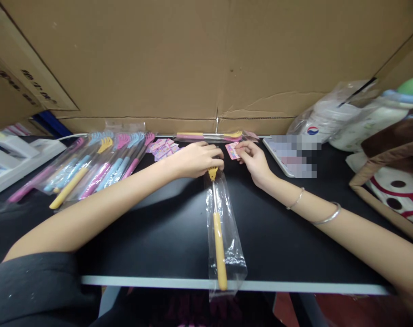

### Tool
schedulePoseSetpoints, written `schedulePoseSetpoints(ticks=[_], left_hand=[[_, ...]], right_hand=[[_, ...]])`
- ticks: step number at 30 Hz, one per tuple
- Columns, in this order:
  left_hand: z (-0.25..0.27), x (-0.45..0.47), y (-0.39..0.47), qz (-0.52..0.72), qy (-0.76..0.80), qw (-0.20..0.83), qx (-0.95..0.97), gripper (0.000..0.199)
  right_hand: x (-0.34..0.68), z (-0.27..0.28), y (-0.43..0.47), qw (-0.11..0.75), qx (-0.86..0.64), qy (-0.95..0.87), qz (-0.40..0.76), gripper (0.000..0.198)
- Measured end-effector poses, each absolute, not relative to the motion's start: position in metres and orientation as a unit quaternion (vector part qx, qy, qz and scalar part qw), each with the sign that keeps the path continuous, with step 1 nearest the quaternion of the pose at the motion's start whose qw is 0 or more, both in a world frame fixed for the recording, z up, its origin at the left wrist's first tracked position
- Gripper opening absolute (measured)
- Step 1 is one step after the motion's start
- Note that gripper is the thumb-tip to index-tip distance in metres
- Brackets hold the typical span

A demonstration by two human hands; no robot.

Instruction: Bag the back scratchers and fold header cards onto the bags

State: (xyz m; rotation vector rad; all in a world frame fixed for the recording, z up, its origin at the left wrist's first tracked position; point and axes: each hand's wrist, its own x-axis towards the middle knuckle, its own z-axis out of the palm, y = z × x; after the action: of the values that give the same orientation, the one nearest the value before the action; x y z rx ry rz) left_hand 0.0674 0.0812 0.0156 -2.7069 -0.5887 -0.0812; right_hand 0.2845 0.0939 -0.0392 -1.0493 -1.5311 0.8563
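A yellow back scratcher (219, 245) with a metal shaft lies in a clear plastic bag (234, 245), its handle end reaching over the table's front edge. My left hand (197, 160) is at the far end of this bag, fingers curled over it just beyond the scratcher's claw; the thumb is hidden. To the right, my right hand (256, 163) pinches a small pink printed card (232, 151) between thumb and fingers, a little above the table. More small pink and purple cards (163, 149) lie in a loose pile behind my left wrist.
Several bagged back scratchers (106, 168) in pink, blue and yellow lie at left, beside a white stand (22, 159). Another bagged pair (209, 135) lies along the cardboard wall (192, 59). A phone (284, 156), bagged cup (325, 120), bottle (366, 122) and brown-strapped bag (390, 154) stand at right.
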Motion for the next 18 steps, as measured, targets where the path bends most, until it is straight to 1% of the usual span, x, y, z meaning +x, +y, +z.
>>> schedulePoseSetpoints(ticks=[2,4,11,14,18], left_hand=[[0.018,0.067,0.081,-0.039,-0.204,0.206,-0.956,0.023],[0.02,0.068,0.082,-0.043,-0.208,0.231,-0.95,0.019],[0.013,0.071,0.082,-0.082,-0.283,0.297,-0.908,0.02],[0.001,0.073,0.083,-0.096,-0.31,0.287,-0.901,0.02],[-0.01,0.074,0.081,-0.098,-0.363,0.23,-0.898,0.022]], right_hand=[[0.286,-0.04,0.096,0.521,-0.44,-0.643,0.349,0.019],[0.287,-0.04,0.099,0.52,-0.446,-0.641,0.345,0.02],[0.293,-0.044,0.107,0.532,-0.462,-0.613,0.358,0.011],[0.293,-0.045,0.107,0.532,-0.46,-0.614,0.359,0.011],[0.291,-0.045,0.105,0.52,-0.457,-0.63,0.352,0.014]])
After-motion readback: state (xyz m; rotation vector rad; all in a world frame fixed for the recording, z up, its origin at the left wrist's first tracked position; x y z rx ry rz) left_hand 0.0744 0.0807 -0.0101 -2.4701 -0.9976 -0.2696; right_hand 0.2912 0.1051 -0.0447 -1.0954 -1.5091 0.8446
